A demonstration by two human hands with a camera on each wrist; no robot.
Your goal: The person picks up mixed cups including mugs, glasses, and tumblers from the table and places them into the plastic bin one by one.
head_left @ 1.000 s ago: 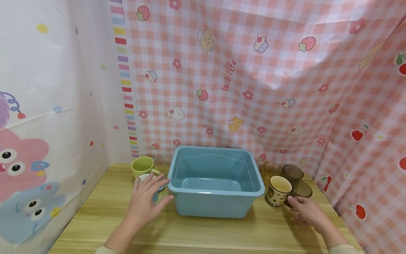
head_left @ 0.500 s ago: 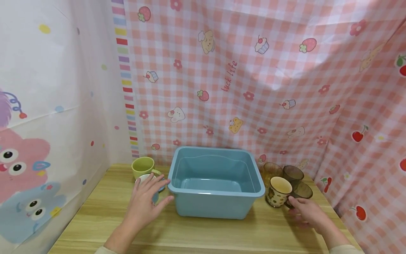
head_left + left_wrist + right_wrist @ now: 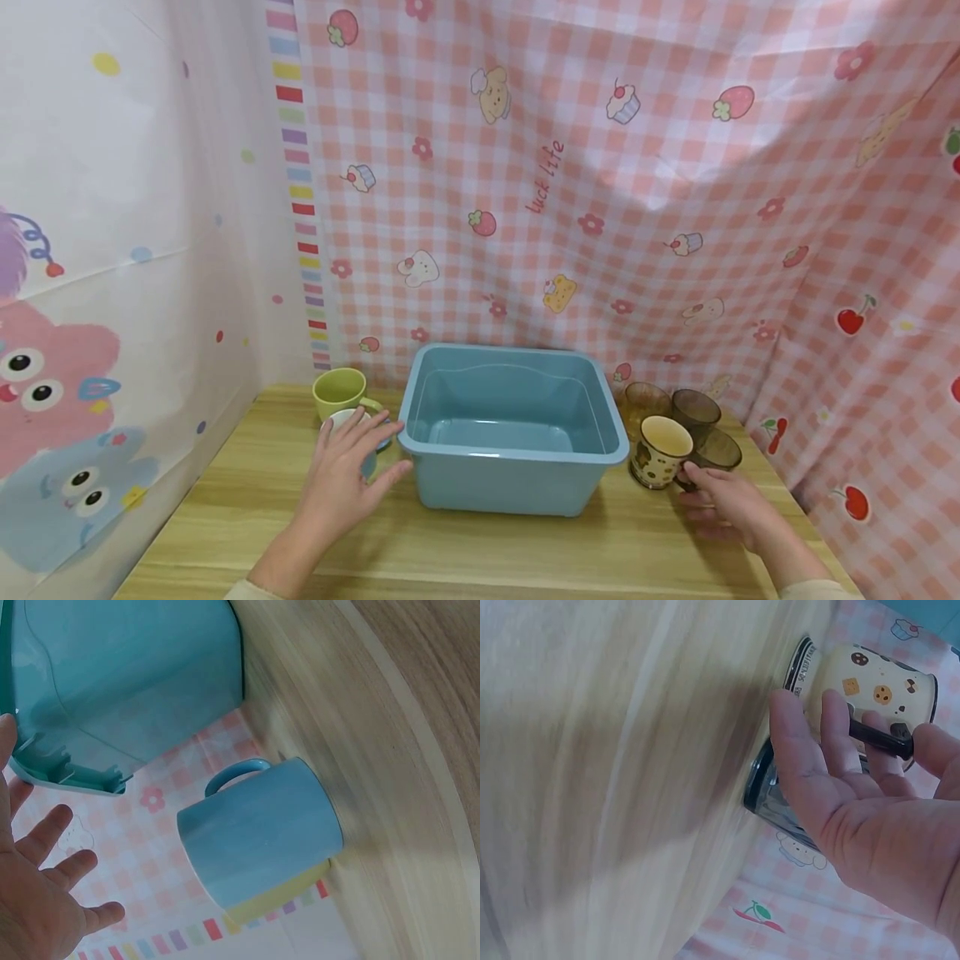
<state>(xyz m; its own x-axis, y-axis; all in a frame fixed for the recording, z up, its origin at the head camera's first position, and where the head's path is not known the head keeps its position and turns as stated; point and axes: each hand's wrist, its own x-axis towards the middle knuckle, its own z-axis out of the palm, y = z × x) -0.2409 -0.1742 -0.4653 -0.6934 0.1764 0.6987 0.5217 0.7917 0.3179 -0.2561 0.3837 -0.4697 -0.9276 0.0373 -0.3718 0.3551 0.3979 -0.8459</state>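
Right hand (image 3: 727, 504): thumb and index finger pinch the dark handle (image 3: 881, 738); its other fingers (image 3: 795, 739) reach out loosely below.
Cream mug (image 3: 662, 454): mouth up, just beyond and to the left of the right fingertips; brown and orange cookie shapes dot its side; whether its base bears on the bench (image 3: 487, 554) cannot be told.
Brown see-through cups: one (image 3: 716, 450) just beyond the right fingers, another (image 3: 696, 408) farther behind it, an amber one (image 3: 645, 402) behind the mug.
Left hand (image 3: 341, 475): released, fingers spread and holding nothing, tips near the basin's rim; whether they touch it cannot be told.
Blue basin (image 3: 502, 483): between the two sets of fingers.
Blue mug (image 3: 259, 832): upright beyond the left fingers, partly hidden by them from above, handle toward the basin.
Yellow-green cup (image 3: 339, 392): farther beyond the left fingers, behind the blue mug.
Checked cloth (image 3: 450, 183): hangs beyond everything.
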